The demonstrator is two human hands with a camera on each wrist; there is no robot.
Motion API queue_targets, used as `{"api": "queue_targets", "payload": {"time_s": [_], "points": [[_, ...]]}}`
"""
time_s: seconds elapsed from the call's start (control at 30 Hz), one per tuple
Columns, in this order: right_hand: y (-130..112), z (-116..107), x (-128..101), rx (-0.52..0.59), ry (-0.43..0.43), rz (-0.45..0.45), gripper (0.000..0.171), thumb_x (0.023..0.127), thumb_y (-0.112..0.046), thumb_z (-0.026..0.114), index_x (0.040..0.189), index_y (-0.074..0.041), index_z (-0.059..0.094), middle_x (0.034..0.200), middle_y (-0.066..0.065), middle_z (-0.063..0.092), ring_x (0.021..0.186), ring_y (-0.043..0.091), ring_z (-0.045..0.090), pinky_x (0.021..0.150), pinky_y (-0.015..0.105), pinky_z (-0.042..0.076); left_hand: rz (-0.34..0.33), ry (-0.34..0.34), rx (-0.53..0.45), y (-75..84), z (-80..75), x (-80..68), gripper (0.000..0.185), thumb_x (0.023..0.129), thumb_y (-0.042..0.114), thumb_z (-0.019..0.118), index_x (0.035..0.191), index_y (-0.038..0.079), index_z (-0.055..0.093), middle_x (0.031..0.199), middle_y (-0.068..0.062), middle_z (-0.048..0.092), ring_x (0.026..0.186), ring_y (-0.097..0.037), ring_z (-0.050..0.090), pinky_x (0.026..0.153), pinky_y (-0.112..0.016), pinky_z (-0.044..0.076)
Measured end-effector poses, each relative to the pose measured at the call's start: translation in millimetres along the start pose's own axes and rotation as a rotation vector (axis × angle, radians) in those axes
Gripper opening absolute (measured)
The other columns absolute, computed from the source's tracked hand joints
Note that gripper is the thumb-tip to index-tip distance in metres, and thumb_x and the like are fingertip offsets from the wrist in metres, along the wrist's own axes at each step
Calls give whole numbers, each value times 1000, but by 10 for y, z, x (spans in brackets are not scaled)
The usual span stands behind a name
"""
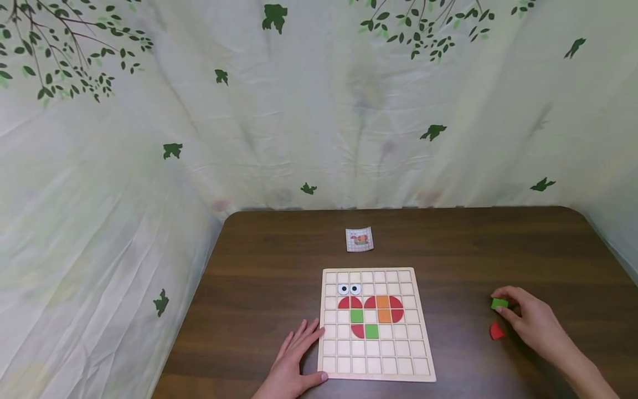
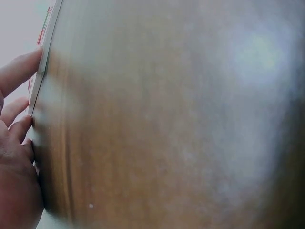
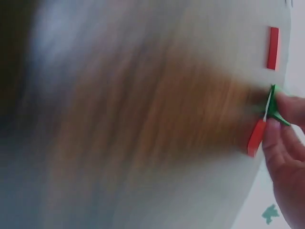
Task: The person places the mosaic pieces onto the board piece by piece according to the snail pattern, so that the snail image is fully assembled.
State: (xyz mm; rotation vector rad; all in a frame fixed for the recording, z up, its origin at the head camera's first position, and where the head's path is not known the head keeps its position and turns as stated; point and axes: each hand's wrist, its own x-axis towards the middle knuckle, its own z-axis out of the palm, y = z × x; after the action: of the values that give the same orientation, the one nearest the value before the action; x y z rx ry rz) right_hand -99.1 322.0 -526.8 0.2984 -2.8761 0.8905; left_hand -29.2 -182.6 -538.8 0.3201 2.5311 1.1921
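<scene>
On the dark wooden table [image 1: 259,260], the right hand [image 1: 533,324] sits at the near right, its fingertips pinching a small green piece [image 1: 499,303] just above the tabletop. A red piece [image 1: 496,331] lies on the table just near of the green one, close beside the thumb. The right wrist view is blurred, but it seems to show the same green piece [image 3: 275,107] caught between fingertips with a red piece [image 3: 256,137] touching or almost touching it, and another red piece [image 3: 272,47] lying apart. The left hand [image 1: 294,366] lies flat with straight, spread fingers, resting on the table against the near left edge of the wooden grid board [image 1: 423,366]. The board carries two eye tiles, red, orange and green pieces in its middle rows. Beyond it, a small pattern card [image 1: 359,239] lies on the table.
</scene>
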Motion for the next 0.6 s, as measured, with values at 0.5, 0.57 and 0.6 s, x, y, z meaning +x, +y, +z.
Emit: {"api": "queue_targets", "payload": {"time_s": [0.5, 0.57, 0.6], "points": [[-508, 260, 120, 102, 112, -50, 24, 82, -7, 79, 101, -21, 73, 94, -11, 70, 82, 5, 65, 69, 15, 49, 46, 34, 26, -16, 9, -16, 81, 76, 37, 82, 148, 25, 45, 158, 2, 33, 148, -30, 15, 103, -10, -10], [-583, 312, 125, 139, 114, -74, 26, 80, -6, 80, 101, -21, 74, 92, -13, 69, 80, 3, 64, 70, 12, 47, 52, 38, 27, -13, 9, -19, 81, 77, 37, 82, 148, 25, 45, 158, 1, 33, 148, -31, 16, 106, -13, -9], [-622, 334, 130, 153, 111, -86, 26, 80, -5, 80, 101, -21, 74, 92, -14, 69, 80, 2, 63, 71, 11, 46, 58, 41, 27, -13, 8, -20, 81, 77, 37, 82, 148, 25, 45, 158, 1, 33, 148, -31, 16, 108, -16, -7]]}}
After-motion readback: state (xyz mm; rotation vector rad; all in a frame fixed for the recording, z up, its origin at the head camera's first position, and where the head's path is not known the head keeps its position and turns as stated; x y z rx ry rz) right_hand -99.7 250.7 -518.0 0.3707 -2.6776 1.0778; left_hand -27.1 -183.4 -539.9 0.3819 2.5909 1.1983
